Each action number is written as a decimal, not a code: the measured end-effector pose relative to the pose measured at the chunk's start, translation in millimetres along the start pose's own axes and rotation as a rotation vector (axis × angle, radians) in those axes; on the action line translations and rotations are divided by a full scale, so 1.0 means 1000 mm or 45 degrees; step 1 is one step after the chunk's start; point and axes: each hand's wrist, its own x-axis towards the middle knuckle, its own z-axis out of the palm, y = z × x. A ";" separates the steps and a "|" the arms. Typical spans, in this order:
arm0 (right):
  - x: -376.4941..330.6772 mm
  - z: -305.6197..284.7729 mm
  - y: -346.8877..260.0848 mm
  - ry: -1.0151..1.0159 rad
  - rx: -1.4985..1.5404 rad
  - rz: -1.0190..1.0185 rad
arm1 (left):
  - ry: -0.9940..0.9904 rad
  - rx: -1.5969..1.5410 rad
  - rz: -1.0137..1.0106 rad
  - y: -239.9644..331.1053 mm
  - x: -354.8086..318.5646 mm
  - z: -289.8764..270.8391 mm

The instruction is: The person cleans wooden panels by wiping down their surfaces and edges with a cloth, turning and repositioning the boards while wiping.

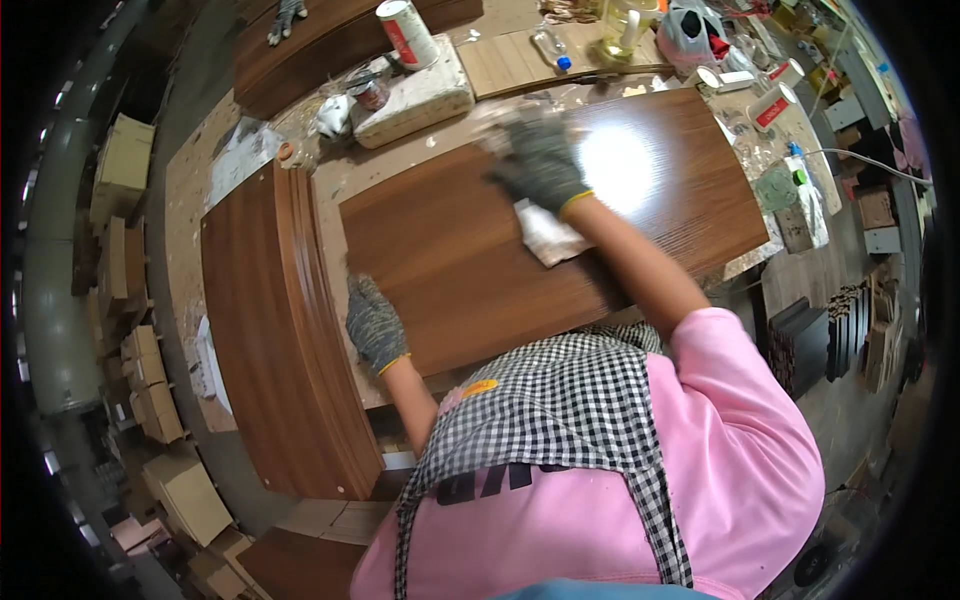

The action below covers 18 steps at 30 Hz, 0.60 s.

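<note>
A brown wood-grain panel (450, 250) lies flat before me on the worktable, with bright glare on its right half. My right hand (545, 165), in a grey glove with a yellow cuff, is over the panel's far edge. Motion smears its fingers, and something pale shows blurred around them. Beside that wrist, a crumpled white cloth or paper (550, 238) rests on the panel; whether the hand grips it is unclear. Gloved alike, my left hand (376, 325) lies at the panel's near left edge, its fingers stretched out along it.
Stacked brown panels (265, 330) stand left, and another stack (330, 45) sits far left with another person's gloved hand (287, 20) on it. Beyond my panel are a white block (415, 105), a can (407, 35) and a plastic bottle (550, 45). Cartons (185, 490) line the left floor.
</note>
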 end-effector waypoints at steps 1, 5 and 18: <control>-0.002 0.009 -0.054 -0.157 0.071 -0.107 | -0.014 -0.022 -0.048 -0.001 0.000 -0.001; -0.040 0.047 -0.182 -0.102 0.359 -1.028 | 0.011 -0.147 -0.290 0.011 -0.004 -0.016; 0.002 0.018 -0.034 0.096 -0.342 -0.508 | 0.111 -0.314 0.189 -0.050 -0.063 -0.048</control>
